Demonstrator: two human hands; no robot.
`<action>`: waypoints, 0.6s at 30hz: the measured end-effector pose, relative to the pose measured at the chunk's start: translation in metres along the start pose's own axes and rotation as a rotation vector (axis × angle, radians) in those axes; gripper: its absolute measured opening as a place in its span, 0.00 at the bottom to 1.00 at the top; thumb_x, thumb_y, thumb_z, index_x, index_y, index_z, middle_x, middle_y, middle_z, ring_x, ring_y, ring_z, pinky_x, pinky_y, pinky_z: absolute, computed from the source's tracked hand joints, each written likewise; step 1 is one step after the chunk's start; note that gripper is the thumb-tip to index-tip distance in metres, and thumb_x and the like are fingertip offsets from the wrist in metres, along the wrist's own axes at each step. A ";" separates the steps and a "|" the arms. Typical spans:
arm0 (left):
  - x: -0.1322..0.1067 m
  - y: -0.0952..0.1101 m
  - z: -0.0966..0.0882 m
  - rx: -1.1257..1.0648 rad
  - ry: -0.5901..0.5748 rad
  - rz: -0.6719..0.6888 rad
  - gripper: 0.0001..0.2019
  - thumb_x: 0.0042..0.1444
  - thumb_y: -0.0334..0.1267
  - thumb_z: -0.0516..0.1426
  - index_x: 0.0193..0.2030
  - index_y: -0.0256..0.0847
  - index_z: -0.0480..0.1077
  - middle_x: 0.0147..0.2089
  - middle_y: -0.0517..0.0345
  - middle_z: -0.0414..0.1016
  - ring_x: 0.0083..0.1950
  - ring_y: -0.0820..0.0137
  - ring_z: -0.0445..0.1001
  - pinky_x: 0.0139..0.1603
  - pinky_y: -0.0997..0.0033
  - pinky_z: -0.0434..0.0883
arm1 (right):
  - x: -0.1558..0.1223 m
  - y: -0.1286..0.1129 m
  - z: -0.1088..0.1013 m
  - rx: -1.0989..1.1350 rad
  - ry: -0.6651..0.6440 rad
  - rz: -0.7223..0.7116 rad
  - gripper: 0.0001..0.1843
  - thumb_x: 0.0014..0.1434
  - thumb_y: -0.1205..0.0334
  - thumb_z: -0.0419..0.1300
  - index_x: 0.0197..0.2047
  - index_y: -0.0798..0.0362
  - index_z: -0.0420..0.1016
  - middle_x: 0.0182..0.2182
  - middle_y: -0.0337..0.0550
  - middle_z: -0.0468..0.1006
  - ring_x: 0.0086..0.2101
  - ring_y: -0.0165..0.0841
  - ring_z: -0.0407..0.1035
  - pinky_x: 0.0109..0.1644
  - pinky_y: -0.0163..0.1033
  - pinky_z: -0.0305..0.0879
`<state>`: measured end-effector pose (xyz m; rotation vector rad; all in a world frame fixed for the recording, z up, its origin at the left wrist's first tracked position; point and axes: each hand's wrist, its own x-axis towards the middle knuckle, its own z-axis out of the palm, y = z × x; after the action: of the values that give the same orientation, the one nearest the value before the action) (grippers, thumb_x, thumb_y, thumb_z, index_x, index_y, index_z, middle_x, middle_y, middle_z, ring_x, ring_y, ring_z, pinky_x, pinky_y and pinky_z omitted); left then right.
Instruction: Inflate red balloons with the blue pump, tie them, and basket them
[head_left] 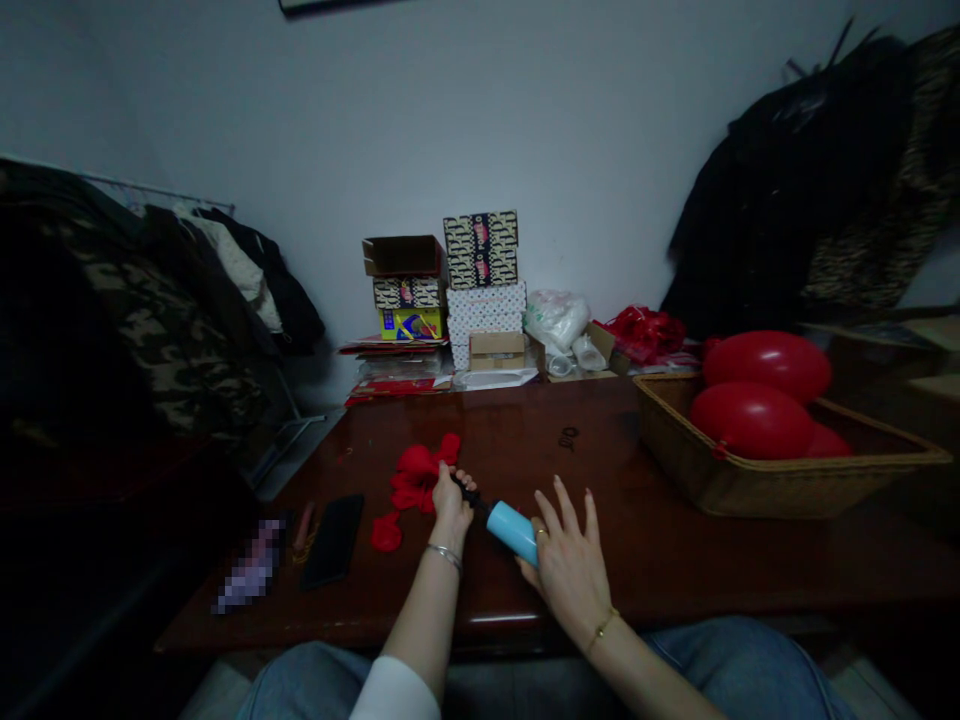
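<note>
The pump (513, 532) seems to be of smooth plastic with a soft sheen. The full balloons (753, 420) look like glossy rubber. The basket (757, 490) is rough, woven wicker, and the table (660, 560) is of polished, reflecting wood.

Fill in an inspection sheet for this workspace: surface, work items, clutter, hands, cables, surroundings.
Surface: glossy reddish-brown table.
Work items: blue pump with a black end; limp red balloons beside the left hand; inflated red balloons in a wicker basket on the right.
Clutter: flat dark item on the left; small black loops farther back.
Hands: left closed around the pump's black end; right hand at its blue barrel, several fingers extended.
Cables: none identifiable; what the loops are is unclear.
Surroundings: stacked boxes and a plastic bag by the wall; hanging clothes on both sides.
</note>
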<state>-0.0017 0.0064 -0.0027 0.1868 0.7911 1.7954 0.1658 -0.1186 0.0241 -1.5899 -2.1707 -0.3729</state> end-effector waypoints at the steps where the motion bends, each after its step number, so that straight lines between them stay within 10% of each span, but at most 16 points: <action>1: 0.003 0.004 -0.001 -0.006 0.005 0.007 0.14 0.61 0.44 0.51 0.27 0.40 0.57 0.18 0.68 0.54 0.15 0.81 0.55 0.15 0.82 0.55 | -0.003 0.002 -0.001 -0.003 0.007 -0.005 0.24 0.54 0.50 0.56 0.49 0.56 0.73 0.59 0.48 0.64 0.64 0.49 0.39 0.65 0.62 0.26; 10: 0.013 0.036 0.001 -0.052 -0.063 -0.044 0.16 0.62 0.47 0.47 0.27 0.40 0.58 0.19 0.66 0.54 0.16 0.79 0.55 0.15 0.81 0.56 | -0.026 0.021 -0.009 -0.018 0.022 0.002 0.24 0.51 0.45 0.59 0.45 0.54 0.75 0.57 0.47 0.66 0.63 0.50 0.42 0.65 0.62 0.28; 18: -0.007 0.024 0.005 -0.215 -0.244 -0.113 0.18 0.63 0.48 0.46 0.27 0.39 0.62 0.23 0.60 0.60 0.21 0.76 0.61 0.21 0.77 0.64 | -0.011 0.015 -0.017 0.050 0.005 0.033 0.22 0.53 0.44 0.56 0.42 0.52 0.76 0.55 0.47 0.69 0.62 0.48 0.46 0.65 0.60 0.30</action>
<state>-0.0156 -0.0013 0.0168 0.2107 0.4247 1.6974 0.1856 -0.1310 0.0337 -1.5940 -2.1306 -0.3104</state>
